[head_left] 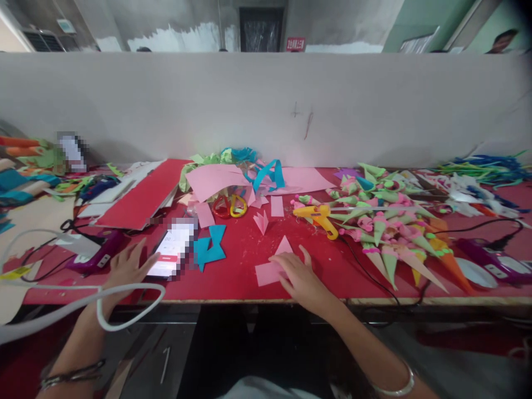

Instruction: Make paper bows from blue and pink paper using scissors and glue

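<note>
My left hand is open at the left side of a phone with a lit screen, its fingertips at the phone's edge. My right hand is open too, fingers resting on a pink paper piece near the table's front edge. A pink paper triangle shows just behind those fingers. Further back stands a folded pink paper, beside a small pink rectangle. Blue paper cutouts lie right of the phone.
Scissors with red and yellow handles lie before piled pink sheets. A yellow glue gun sits beside a heap of paper cones. Purple power strips and cords flank the workspace. A white cable crosses by my left wrist.
</note>
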{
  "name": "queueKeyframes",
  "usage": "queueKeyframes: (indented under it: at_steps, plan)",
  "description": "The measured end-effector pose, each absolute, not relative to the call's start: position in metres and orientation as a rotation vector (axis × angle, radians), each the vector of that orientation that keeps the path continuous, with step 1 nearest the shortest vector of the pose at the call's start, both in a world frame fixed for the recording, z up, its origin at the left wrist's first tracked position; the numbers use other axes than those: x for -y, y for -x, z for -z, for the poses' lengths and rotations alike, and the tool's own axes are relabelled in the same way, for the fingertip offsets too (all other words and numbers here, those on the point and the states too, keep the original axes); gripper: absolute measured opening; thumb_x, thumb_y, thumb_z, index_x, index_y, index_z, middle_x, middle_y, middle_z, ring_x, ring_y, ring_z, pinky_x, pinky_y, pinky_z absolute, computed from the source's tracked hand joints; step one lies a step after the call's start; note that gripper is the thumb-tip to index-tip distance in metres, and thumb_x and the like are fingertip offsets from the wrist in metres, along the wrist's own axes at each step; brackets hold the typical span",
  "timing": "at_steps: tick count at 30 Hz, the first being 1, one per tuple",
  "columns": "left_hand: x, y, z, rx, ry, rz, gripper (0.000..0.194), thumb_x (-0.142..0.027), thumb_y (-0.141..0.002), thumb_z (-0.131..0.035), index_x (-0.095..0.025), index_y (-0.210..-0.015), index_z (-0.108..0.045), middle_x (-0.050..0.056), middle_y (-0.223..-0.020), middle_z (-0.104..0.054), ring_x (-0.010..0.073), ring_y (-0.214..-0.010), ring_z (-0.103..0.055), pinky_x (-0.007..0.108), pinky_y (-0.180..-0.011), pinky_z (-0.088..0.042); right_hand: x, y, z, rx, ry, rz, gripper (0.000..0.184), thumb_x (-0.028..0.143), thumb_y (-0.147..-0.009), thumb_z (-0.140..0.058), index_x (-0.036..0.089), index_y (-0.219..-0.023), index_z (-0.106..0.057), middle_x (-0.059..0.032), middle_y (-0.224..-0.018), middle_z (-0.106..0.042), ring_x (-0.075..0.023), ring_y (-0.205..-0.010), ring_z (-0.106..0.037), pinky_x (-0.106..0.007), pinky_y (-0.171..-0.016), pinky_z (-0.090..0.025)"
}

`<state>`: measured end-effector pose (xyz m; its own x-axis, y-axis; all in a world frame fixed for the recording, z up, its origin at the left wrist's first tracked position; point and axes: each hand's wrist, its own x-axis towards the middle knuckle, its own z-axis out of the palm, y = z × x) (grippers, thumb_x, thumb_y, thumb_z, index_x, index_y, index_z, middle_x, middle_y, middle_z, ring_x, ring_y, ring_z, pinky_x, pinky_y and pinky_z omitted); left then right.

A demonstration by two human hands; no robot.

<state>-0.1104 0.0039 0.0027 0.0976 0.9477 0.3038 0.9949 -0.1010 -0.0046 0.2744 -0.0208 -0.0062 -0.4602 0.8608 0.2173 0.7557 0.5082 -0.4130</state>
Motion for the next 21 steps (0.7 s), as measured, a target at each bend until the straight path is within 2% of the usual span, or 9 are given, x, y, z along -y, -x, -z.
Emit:
queueKeyframes:
  at_steps: [2, 4, 7, 12, 15, 18, 21]
  plan:
    - [0.002, 0.092, -0.006, 1.957, 2.008, 0.475, 0.037, -0.035, -0.086, -0.031, -0.015, -0.113, -0.046, 0.013, -0.117, -0.047, 0.0324, -0.113, -0.037, 0.048, -0.089, -0.031, 0.018, -0.277, 0.008, 2.363, 1.337, -0.386, 0.040, 0.010, -0.078, -0.035, 0.022, -0.115, -0.043, -0.0050, -0.108, -0.056, -0.0162, -0.106, -0.047, -0.047, -0.101, -0.008]
    - [0.009, 0.062, -0.006, 1.891, 1.939, 0.604, 0.045, -0.039, -0.084, -0.036, -0.011, -0.120, -0.038, 0.015, -0.117, -0.044, 0.0307, -0.113, -0.037, 0.046, -0.092, -0.030, 0.015, -0.278, 0.010, 2.350, 1.346, -0.416, 0.040, 0.009, -0.079, -0.034, 0.022, -0.116, -0.043, -0.0054, -0.108, -0.056, -0.0163, -0.106, -0.046, -0.046, -0.100, -0.012]
    - [0.019, 0.005, -0.005, 1.628, 2.167, 0.743, 0.047, -0.040, -0.078, -0.048, -0.014, -0.117, -0.042, 0.014, -0.111, -0.048, 0.0255, -0.106, -0.043, 0.038, -0.090, -0.036, 0.011, -0.277, 0.010, 2.274, 1.376, -0.471, 0.040, 0.010, -0.082, -0.031, 0.022, -0.119, -0.040, -0.0061, -0.105, -0.057, -0.0166, -0.101, -0.049, -0.043, -0.095, -0.022]
    - [0.026, -0.063, -0.014, 1.049, 2.505, 0.728, 0.033, -0.029, -0.079, -0.053, -0.021, -0.111, -0.050, 0.006, -0.111, -0.056, 0.0208, -0.105, -0.045, 0.034, -0.091, -0.034, 0.006, -0.271, -0.012, 2.135, 1.275, -0.660, 0.045, 0.012, -0.084, -0.028, 0.022, -0.129, -0.025, -0.0009, -0.084, -0.056, -0.0122, -0.078, -0.052, -0.032, -0.085, -0.033]
    - [0.018, -0.073, -0.023, 0.852, 2.519, 0.764, 0.023, -0.024, -0.079, -0.052, -0.022, -0.103, -0.055, 0.001, -0.103, -0.062, 0.0176, -0.100, -0.049, 0.033, -0.090, -0.034, 0.001, -0.269, -0.029, 2.110, 1.138, -0.751, 0.044, 0.014, -0.085, -0.029, 0.021, -0.128, -0.027, 0.0001, -0.081, -0.053, -0.0110, -0.074, -0.050, -0.027, -0.080, -0.036]
    - [0.008, -0.073, -0.031, 0.738, 2.510, 0.787, 0.017, -0.017, -0.079, -0.053, -0.022, -0.094, -0.058, -0.001, -0.093, -0.065, 0.0148, -0.091, -0.053, 0.030, -0.081, -0.037, -0.004, -0.267, -0.042, 2.136, 1.066, -0.785, 0.040, 0.015, -0.086, -0.029, 0.022, -0.125, -0.032, 0.0010, -0.078, -0.052, -0.0105, -0.069, -0.049, -0.025, -0.074, -0.038]
    - [0.001, -0.072, -0.037, 0.733, 2.479, 0.810, 0.016, -0.014, -0.078, -0.053, -0.022, -0.091, -0.060, -0.001, -0.086, -0.067, 0.0147, -0.083, -0.055, 0.029, -0.072, -0.038, -0.008, -0.265, -0.051, 2.194, 1.061, -0.619, 0.033, 0.018, -0.085, -0.034, 0.024, -0.115, -0.045, -0.0010, -0.086, -0.054, -0.0126, -0.079, -0.050, -0.029, -0.078, -0.036]
